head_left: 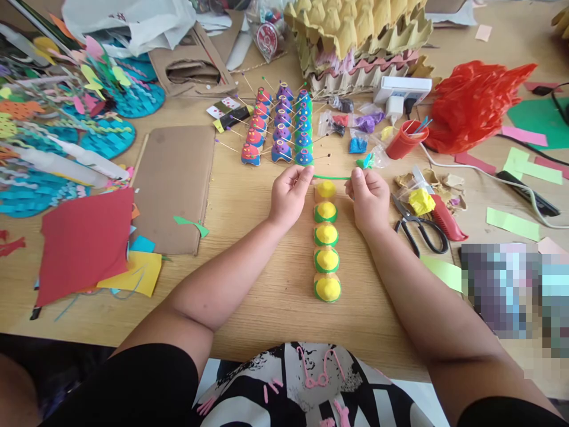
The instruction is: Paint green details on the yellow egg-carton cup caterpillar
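Left hand [290, 198] and right hand [370, 200] are pinching opposite ends of a green strand [332, 177]. The strand is running crosswise, just beyond the far yellow dome [326, 190]; the dome is lying between both hands, neither clearly nearer.

The clay strip [332, 177] runs from my left hand [287, 198] to my right hand [371, 200], over the far end of a row of egg-carton cups [326, 235] on the table [262, 296]. Three rows of egg-carton figures [281, 131] stand beyond my left hand, and a stack of egg trays [355, 29] lies behind them, to the right. Left of my left hand is a cardboard sheet [171, 184], with paper sheets [86, 243] at its near left. Right of my right hand are scissors [413, 219], beside a knife [446, 214]; farther back, a cup [400, 144] stands near-left of a plastic bag [471, 104].
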Demonstrator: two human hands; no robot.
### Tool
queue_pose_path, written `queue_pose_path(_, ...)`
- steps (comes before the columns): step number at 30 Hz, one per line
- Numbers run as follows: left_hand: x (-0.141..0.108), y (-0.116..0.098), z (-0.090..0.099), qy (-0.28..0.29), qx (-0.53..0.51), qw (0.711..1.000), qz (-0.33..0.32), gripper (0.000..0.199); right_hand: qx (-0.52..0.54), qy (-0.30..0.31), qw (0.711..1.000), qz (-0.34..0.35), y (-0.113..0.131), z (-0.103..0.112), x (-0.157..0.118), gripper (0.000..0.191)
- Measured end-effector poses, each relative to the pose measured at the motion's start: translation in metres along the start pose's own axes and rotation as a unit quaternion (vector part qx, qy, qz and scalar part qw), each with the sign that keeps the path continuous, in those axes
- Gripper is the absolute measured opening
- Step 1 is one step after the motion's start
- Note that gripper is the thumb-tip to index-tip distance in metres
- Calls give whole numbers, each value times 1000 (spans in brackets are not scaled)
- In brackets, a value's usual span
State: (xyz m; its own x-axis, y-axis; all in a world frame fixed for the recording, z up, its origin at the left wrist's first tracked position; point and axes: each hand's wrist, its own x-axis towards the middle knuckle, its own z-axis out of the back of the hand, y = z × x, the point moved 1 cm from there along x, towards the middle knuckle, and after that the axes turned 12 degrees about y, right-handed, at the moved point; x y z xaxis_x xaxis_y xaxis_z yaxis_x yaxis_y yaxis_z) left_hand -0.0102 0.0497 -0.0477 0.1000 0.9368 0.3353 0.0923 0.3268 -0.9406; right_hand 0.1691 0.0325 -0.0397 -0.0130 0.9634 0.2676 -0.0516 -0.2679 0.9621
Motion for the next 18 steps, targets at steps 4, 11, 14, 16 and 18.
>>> queue_pose_path(4,1,-1,-1,-10,-11,1000,1,55,-1,-6,1000,0,-2,0,0,58)
queue_pose_path(11,1,3,-2,26,-46,999,10,50,27,-9,1000,0,2,-2,1,51)
queue_pose_path(14,1,9,-2,48,-34,998,-1,55,25,-5,1000,-1,1,-2,0,50)
queue_pose_path(16,1,12,-2,60,-27,998,-8,58,24,-3,1000,1,0,-2,0,49)
queue_pose_path(18,1,13,-2,65,-22,998,-6,55,26,-2,1000,2,-1,-2,0,49)
